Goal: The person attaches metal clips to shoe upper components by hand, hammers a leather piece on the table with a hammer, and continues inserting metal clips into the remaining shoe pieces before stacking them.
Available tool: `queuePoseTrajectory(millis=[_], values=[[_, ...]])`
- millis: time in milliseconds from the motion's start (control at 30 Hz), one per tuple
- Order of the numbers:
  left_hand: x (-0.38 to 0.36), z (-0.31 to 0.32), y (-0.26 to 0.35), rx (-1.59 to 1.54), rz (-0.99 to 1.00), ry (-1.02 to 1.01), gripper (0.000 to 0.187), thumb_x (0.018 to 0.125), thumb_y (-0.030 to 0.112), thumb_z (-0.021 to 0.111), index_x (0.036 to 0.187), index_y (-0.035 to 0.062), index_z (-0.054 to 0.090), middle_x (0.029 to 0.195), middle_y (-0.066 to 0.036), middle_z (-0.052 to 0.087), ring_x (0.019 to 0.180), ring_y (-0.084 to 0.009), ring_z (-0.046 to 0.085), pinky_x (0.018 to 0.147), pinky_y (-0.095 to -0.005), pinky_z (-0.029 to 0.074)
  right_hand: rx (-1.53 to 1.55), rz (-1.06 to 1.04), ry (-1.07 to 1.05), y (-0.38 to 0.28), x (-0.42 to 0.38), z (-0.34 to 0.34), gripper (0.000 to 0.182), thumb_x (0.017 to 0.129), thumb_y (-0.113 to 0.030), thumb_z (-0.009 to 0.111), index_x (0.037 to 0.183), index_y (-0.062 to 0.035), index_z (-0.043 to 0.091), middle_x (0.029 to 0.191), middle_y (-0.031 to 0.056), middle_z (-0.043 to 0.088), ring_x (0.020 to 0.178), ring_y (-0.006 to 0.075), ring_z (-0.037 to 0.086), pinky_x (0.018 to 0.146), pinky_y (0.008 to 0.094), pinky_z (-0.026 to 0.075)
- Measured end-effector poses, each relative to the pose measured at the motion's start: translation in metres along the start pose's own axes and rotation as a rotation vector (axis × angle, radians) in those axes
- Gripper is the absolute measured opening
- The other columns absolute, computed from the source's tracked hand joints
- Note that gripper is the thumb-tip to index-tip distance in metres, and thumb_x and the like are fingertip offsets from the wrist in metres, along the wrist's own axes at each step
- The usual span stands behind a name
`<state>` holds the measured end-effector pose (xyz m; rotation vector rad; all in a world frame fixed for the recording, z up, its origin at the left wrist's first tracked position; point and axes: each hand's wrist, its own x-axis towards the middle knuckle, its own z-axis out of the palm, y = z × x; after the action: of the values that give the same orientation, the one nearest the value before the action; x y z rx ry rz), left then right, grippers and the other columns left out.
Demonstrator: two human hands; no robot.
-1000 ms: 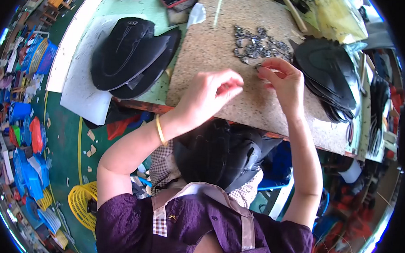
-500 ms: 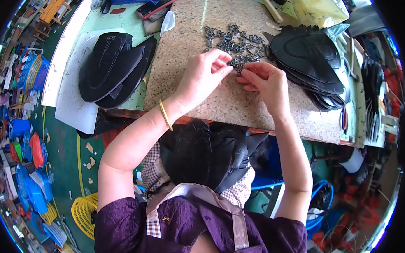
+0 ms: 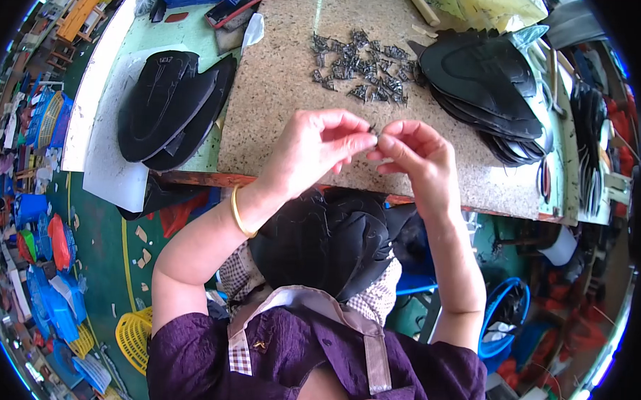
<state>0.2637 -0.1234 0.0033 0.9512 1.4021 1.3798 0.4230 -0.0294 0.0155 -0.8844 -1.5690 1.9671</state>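
While a small metal clip (image 3: 373,133) is pinched between the closed fingertips of the left hand (image 3: 310,151) and right hand (image 3: 415,154) above the stone slab (image 3: 282,91), it could slip and drop into the lap (the grip looks slight). One heap of clips (image 3: 362,62) and two stacks of black pieces (image 3: 483,85) are counted.

I could not identify the small dark piece (image 3: 373,133) pinched between the fingertips of the left hand (image 3: 315,153) and right hand (image 3: 416,161); it was too small to resolve. The scattered metal fittings (image 3: 359,62) on the speckled board (image 3: 282,91) were likewise too fine to make out individually. The black material (image 3: 326,239) in the lap lay partly under the board's near edge. The board's far end was cut off by the frame.
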Motion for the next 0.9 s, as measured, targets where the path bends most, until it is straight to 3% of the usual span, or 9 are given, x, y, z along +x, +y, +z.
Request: queuePoseTrajectory(millis=[167,300,500,533,633,700,767,800,900], values=[[-0.058,0.003,-0.020,0.160,0.131,0.031,0.008,0.081,0.007,0.072,0.084,0.0018,0.066,0.076,-0.002,0.064,0.061,-0.0057,0.057,0.053,-0.0199,0.045,0.148,0.065,-0.034,0.034,-0.056,0.018,0.016,0.089,-0.006,0.063,0.101,0.0044,0.062,0.091,0.0112,0.067,0.082,0.0188,0.068,0.069,0.0273,0.057],[-0.093,-0.005,-0.024,0.448,0.577,-0.166,0.011,0.075,0.008,0.074,0.082,0.0043,0.067,0.075,-0.008,0.066,0.063,-0.0210,0.064,0.055,-0.0277,0.050,0.519,0.334,-0.300,0.064,-0.094,0.014,0.014,0.088,-0.006,0.063,0.099,0.0031,0.063,0.087,0.0133,0.067,0.075,0.0205,0.068,0.068,0.0298,0.058],[-0.122,-0.015,-0.054,0.199,0.476,-0.307,0.010,0.073,0.008,0.073,0.081,0.0058,0.067,0.075,-0.003,0.065,0.068,-0.0182,0.057,0.061,-0.0267,0.047,0.864,0.693,-0.386,0.099,-0.126,0.033,0.018,0.087,-0.009,0.065,0.101,0.0022,0.064,0.087,0.0109,0.067,0.073,0.0184,0.068,0.067,0.0285,0.057],[-0.126,-0.016,-0.059,0.194,0.453,-0.298,0.012,0.075,0.011,0.074,0.081,0.0055,0.066,0.078,-0.003,0.064,0.070,-0.0165,0.057,0.063,-0.0256,0.045,0.858,0.681,-0.382,0.100,-0.127,0.034,0.019,0.087,-0.010,0.066,0.101,0.0023,0.064,0.087,0.0107,0.067,0.073,0.0184,0.068,0.067,0.0285,0.057],[-0.140,-0.005,-0.055,-0.102,-0.001,-0.149,0.016,0.075,0.016,0.076,0.082,0.0049,0.067,0.082,-0.002,0.062,0.071,-0.0124,0.055,0.062,-0.0244,0.044,0.849,0.663,-0.380,0.102,-0.129,0.038,0.020,0.087,-0.010,0.066,0.102,0.0025,0.064,0.087,0.0105,0.067,0.073,0.0183,0.067,0.067,0.0284,0.056],[-0.145,-0.014,-0.066,0.000,0.138,-0.254,0.024,0.075,0.020,0.077,0.091,0.0044,0.069,0.086,-0.002,0.060,0.071,-0.0080,0.052,0.062,-0.0227,0.042,0.852,0.668,-0.382,0.103,-0.132,0.042,0.020,0.087,-0.010,0.066,0.102,0.0026,0.064,0.088,0.0106,0.067,0.074,0.0184,0.067,0.068,0.0283,0.056],[-0.151,-0.013,-0.074,-0.197,0.082,-0.273,0.020,0.076,0.016,0.077,0.090,0.0044,0.069,0.084,-0.002,0.059,0.071,-0.0088,0.053,0.064,-0.0221,0.043,0.964,0.669,-0.408,0.105,-0.138,0.048,0.020,0.087,-0.010,0.065,0.103,0.0030,0.064,0.089,0.0107,0.067,0.075,0.0177,0.067,0.068,0.0279,0.056],[-0.156,-0.003,-0.070,-0.418,-0.017,-0.182,0.015,0.076,0.012,0.077,0.085,0.0041,0.068,0.082,-0.002,0.057,0.071,-0.0091,0.053,0.064,-0.0213,0.044,0.966,0.612,-0.364,0.106,-0.141,0.053,0.020,0.087,-0.010,0.065,0.102,0.0029,0.064,0.089,0.0106,0.067,0.075,0.0171,0.067,0.069,0.0276,0.056],[-0.159,0.005,-0.078,-0.537,-0.055,-0.073,0.012,0.079,0.011,0.075,0.083,0.0032,0.066,0.081,-0.003,0.055,0.071,-0.0089,0.052,0.064,-0.0211,0.044,0.820,0.413,-0.245,0.106,-0.144,0.063,0.018,0.089,-0.011,0.064,0.100,0.0028,0.064,0.089,0.0088,0.067,0.076,0.0133,0.066,0.073,0.0251,0.055]])
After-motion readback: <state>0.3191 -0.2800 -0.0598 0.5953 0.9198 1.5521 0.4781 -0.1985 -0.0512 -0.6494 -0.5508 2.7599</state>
